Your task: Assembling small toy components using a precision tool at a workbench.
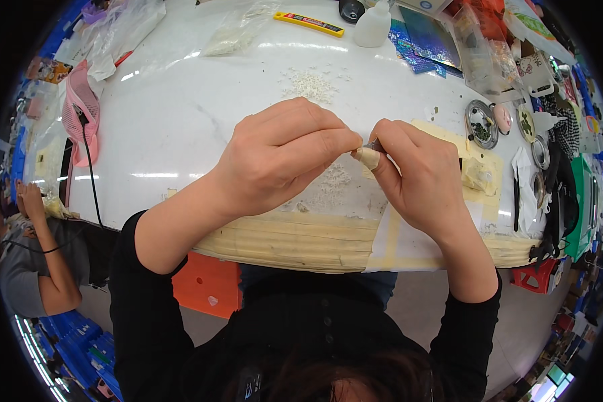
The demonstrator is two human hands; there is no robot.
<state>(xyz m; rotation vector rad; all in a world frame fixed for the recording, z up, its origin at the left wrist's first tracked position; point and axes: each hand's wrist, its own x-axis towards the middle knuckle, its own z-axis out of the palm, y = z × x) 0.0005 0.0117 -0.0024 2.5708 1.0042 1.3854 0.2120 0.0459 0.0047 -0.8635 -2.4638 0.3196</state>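
Over the white table, my left hand (284, 151) and my right hand (418, 171) meet, fingertips almost touching. The left thumb and forefinger are pinched together, and whatever they hold is too small to name. Beige tape (368, 158) wraps my right thumb. Between that thumb and the bent right forefinger a bit of something small and grey (376, 144) shows; its kind is not clear. Beyond my hands lies a scatter of tiny white pieces (311, 86). More small white bits (333, 177) lie on the table below the fingertips.
A yellow flat case (309, 24) and a white squeeze bottle (373, 25) are at the back. Round dishes (481, 124) with dark bits stand right. A pink mesh item (82, 114) and black cable (92, 171) lie left. Beige tape (294, 241) covers the near edge. Another person's arm (50, 254) is far left.
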